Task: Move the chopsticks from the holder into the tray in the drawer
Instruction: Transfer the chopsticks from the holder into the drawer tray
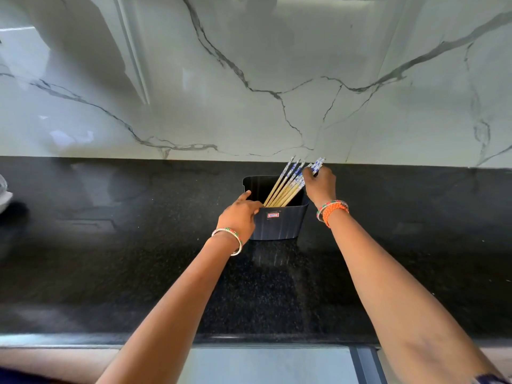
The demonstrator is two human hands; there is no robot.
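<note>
Steadying the dark holder (279, 227) on the black table (110, 273), the left grip (241, 216) clasps its left rim; the right grip (320, 184) pinches the patterned tops of chopsticks (280, 190) leaning inside it. Best lifted straight up, bundle kept together

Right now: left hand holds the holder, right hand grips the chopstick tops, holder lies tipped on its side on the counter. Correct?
No. The head view shows the holder standing upright on the counter, not tipped on its side. The rest stands: the left hand holds it and the right hand grips the tops of the chopsticks.
</note>
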